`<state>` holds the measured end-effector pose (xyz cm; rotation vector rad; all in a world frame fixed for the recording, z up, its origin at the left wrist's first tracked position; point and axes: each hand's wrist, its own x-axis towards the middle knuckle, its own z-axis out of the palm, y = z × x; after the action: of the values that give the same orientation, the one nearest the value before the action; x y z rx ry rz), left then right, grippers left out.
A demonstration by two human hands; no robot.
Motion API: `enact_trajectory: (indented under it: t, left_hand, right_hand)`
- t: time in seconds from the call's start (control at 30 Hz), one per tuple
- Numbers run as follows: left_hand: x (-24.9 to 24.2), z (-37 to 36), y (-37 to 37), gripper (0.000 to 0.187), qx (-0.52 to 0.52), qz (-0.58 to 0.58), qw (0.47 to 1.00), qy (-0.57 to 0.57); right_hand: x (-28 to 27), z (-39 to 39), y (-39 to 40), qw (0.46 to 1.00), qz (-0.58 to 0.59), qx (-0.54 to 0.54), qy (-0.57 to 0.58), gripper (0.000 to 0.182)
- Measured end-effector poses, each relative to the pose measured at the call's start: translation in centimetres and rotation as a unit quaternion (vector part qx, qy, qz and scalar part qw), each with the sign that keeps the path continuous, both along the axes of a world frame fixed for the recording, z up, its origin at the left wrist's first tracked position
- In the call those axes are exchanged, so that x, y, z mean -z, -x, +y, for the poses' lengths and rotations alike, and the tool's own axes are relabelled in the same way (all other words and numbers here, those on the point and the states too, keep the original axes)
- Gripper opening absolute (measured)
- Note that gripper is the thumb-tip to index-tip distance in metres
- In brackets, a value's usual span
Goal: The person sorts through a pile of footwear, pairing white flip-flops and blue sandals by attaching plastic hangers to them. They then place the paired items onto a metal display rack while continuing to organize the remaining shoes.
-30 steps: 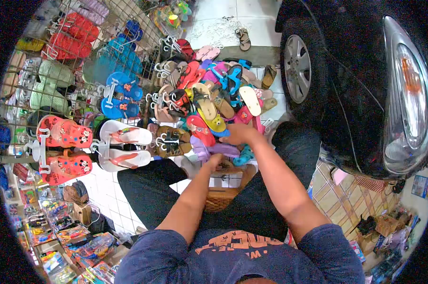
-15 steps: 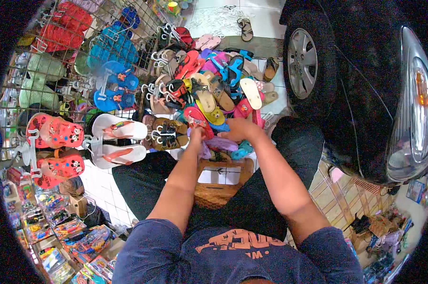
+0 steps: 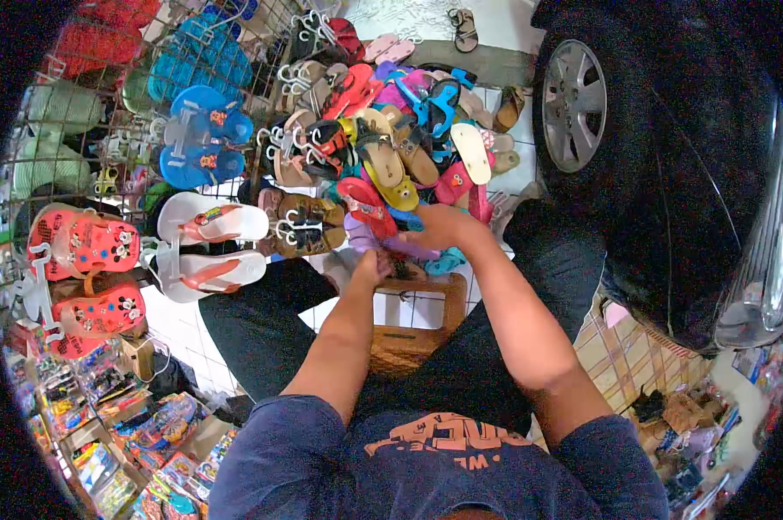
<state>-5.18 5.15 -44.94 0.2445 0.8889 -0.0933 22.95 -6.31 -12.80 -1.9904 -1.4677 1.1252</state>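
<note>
My left hand [image 3: 375,266] is closed at the near edge of a sandal heap, against a purple sandal [image 3: 358,232] that it seems to grip; its fingertips are partly hidden. Just above lies a red sandal [image 3: 362,201]. My right hand [image 3: 441,228] reaches in from the right, fingers stretched leftward over another purple sandal [image 3: 419,250]. A yellow sandal with a bear face [image 3: 401,199] and a pink pair [image 3: 462,186] lie beyond it. Teal footwear [image 3: 446,261] sits below my right wrist. Between my legs is a wooden stool [image 3: 453,303] with a slot.
On the left, a wire rack [image 3: 119,39] carries hanging sandals, including a blue pair [image 3: 203,163], a white pair [image 3: 214,217] and a red Mickey pair [image 3: 93,243]. A dark car [image 3: 669,173] with its wheel [image 3: 573,104] stands close on the right. Packaged toys [image 3: 162,416] lie lower left.
My left hand has come off the red sandal and moved down toward me to the purple one. My right hand stays over the heap. The view has shifted slightly.
</note>
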Motion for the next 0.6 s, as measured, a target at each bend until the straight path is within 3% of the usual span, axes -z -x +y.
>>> enact_trajectory:
  t: [0.1, 0.13, 0.2, 0.3, 0.37, 0.4, 0.47, 0.5, 0.53, 0.57, 0.6]
  left_hand:
    - [-13.6, -2.8, -4.3, 0.018, -0.131, 0.283, 0.940, -0.140]
    - [-10.5, -2.5, -2.4, 0.017, -0.144, 0.254, 0.947, -0.132]
    - [-9.6, -2.1, -1.0, 0.015, -0.178, 0.164, 0.964, -0.108]
    - [-11.4, -1.1, -2.2, 0.013, -0.262, 0.229, 0.937, -0.035]
    - [-12.3, -1.0, -2.1, 0.010, -0.260, 0.221, 0.939, -0.047]
    - [-11.8, -0.7, -1.7, 0.010, -0.164, 0.177, 0.945, -0.221]
    - [-10.5, -0.2, -1.4, 0.010, -0.062, 0.128, 0.911, -0.386]
    - [-12.2, 0.6, -3.0, 0.011, -0.168, 0.189, 0.937, -0.243]
    - [-12.3, 1.1, -3.4, 0.011, -0.267, 0.244, 0.928, -0.089]
    - [-12.7, 1.3, -3.2, 0.011, -0.268, 0.245, 0.928, -0.090]
    - [-12.6, 1.5, -2.8, 0.011, -0.229, 0.165, 0.956, -0.080]
  right_hand:
    - [-1.6, 0.5, -0.1, 0.999, 0.015, -0.011, 0.046, 0.064]
    - [-1.7, 0.6, -0.1, 0.998, 0.010, -0.018, 0.056, 0.064]
    - [-2.0, 0.7, -0.1, 0.997, 0.005, -0.026, 0.069, 0.065]
    - [-2.6, 0.8, 0.2, 0.996, -0.018, -0.015, 0.082, 0.065]
    - [-2.1, 1.2, 0.3, 0.995, 0.012, -0.030, 0.094, 0.064]
    - [-2.1, 1.4, 0.2, 0.995, 0.010, -0.031, 0.093, 0.064]
    - [-2.1, 1.4, 0.4, 0.994, 0.014, -0.029, 0.105, 0.062]
    - [-2.7, 1.5, 0.3, 0.994, 0.012, -0.030, 0.102, 0.062]
    - [-3.6, 1.4, 0.2, 0.996, 0.016, -0.035, 0.075, 0.062]
    - [-4.2, 1.3, 0.2, 0.998, 0.021, -0.040, 0.049, 0.062]
    - [-3.8, 1.2, 0.3, 0.998, 0.022, -0.040, 0.048, 0.062]
